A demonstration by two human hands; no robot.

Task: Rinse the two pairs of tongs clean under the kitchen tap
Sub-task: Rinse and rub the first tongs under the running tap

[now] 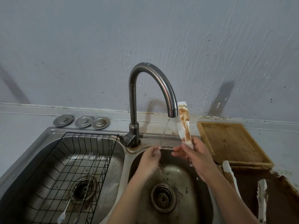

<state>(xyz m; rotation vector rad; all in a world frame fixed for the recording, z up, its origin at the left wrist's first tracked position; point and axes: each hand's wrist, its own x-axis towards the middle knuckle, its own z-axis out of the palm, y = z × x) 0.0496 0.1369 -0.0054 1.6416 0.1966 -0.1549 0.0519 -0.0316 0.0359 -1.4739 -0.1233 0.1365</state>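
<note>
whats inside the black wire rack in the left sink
Two long thin metal utensils lie in the black wire rack; one seems to be a fork. Through the wires the drain shows below. Nothing else visible inside.

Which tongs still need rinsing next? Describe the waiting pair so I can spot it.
Start at the wooden board right of the tap. Just below it, on the dark counter, lie white tongs, arms splayed, sauce-stained. Unlike the pair in the right hand, nobody holds them.

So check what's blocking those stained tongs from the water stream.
Nothing visible blocks them. The right hand holds the stained tongs upright just right of the spout; the water stream falls to their left onto the left hand.
</note>
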